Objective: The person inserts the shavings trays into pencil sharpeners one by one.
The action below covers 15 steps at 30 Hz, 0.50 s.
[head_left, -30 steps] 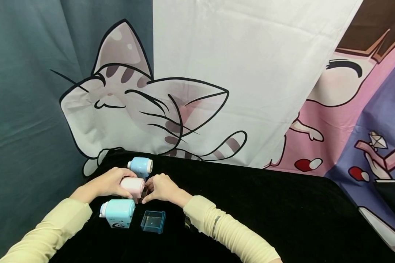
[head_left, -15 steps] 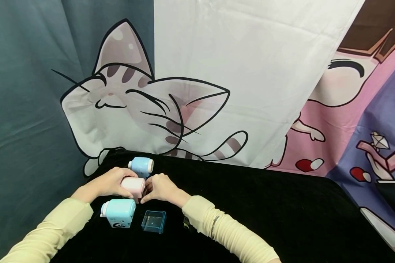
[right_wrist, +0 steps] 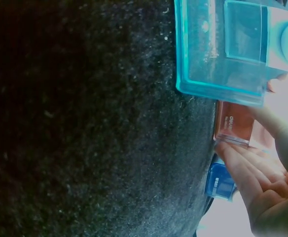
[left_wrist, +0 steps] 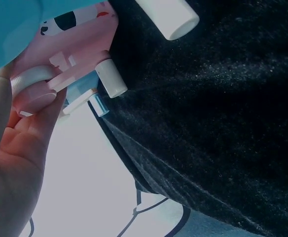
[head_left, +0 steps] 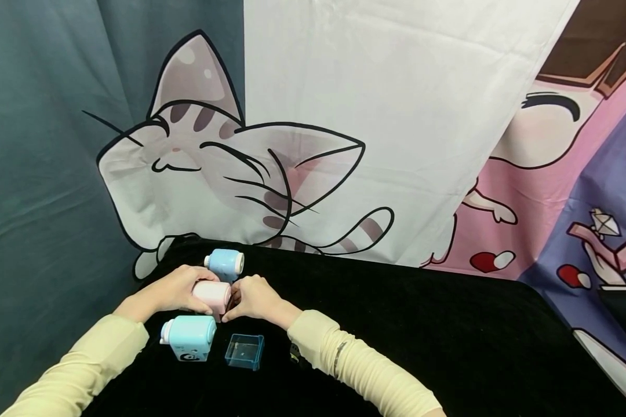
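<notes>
Backdrop (head_left: 396, 75): hangs just behind the far edge of the cloth, with a big printed cat (head_left: 182, 174) above the work.
Cloth (head_left: 422, 341): black; its far edge runs near behind the blue sharpener (head_left: 224, 263), and its widest stretch lies to the right of the right arm.
Pink sharpener (head_left: 211, 295): is in the middle of the row, between the blue one and the teal sharpener (head_left: 193, 336), so side room is narrow.
Left hand (head_left: 182, 286): holds the pink sharpener, its fingers round the body and the thumb on the near side.
Right hand (head_left: 255, 298): is narrow; thumb and fingers hold the red drawer (right_wrist: 235, 121) from two sides, at the front of the pink sharpener. How deep the drawer sits, I cannot tell.
Teal tray (head_left: 245, 351): rests to the right of the teal sharpener, a small gap between them.
White handle (left_wrist: 112, 79): sticks out from the pink sharpener, over the cloth.
</notes>
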Motion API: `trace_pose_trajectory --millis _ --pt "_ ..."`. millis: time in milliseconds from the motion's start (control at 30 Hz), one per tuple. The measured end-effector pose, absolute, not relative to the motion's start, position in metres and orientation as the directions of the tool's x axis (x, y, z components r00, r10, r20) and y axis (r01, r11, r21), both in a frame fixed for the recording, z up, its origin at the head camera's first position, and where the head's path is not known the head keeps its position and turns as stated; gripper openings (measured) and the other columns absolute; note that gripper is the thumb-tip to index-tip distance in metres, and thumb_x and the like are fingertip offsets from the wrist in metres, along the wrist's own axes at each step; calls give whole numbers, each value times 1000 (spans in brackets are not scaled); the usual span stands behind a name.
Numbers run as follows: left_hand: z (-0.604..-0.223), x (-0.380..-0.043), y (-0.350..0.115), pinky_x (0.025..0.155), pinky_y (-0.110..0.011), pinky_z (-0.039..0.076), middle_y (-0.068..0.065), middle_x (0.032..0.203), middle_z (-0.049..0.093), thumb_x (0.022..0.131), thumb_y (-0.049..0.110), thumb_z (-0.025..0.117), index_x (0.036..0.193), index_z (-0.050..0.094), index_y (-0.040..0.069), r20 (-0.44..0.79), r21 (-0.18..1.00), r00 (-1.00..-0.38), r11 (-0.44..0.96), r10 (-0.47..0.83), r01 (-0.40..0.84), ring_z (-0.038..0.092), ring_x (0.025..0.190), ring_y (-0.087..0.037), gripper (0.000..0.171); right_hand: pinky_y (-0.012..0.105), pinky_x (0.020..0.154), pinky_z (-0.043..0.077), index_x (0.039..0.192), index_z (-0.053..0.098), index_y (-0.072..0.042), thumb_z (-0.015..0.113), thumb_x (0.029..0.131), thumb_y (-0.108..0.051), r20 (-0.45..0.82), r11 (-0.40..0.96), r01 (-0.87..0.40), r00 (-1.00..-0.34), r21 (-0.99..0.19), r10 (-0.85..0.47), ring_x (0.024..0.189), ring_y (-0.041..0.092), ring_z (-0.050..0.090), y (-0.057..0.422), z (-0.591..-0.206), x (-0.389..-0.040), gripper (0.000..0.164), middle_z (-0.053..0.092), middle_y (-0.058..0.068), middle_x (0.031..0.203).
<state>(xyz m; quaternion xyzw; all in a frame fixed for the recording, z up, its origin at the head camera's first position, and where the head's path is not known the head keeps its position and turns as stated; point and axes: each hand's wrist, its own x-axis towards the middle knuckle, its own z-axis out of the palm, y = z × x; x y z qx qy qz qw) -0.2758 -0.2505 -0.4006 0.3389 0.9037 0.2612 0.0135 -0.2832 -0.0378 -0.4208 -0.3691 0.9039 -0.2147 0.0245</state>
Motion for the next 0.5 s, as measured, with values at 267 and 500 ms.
trace_pose_trajectory --millis 267,500 --pt "-400 -276 -251 63 -29 46 2 92 63 61 39 81 98 63 12 151 479 -771 637 618 604 51 74 -10 49 9 65 42 91 69 -17 80 62 -43 132 640 -659 -730 -396 -670 67 -12 52 -40 -422 -284 41 68 -13 79" --pt "-402 -277 -251 63 -28 45 2 92 63 61 41 81 99 64 13 156 481 -772 635 617 604 51 74 -10 50 8 63 41 87 68 -19 80 61 -45 128 646 -652 -736 -397 -665 66 -13 50 -42 -423 -285 39 68 -15 79"
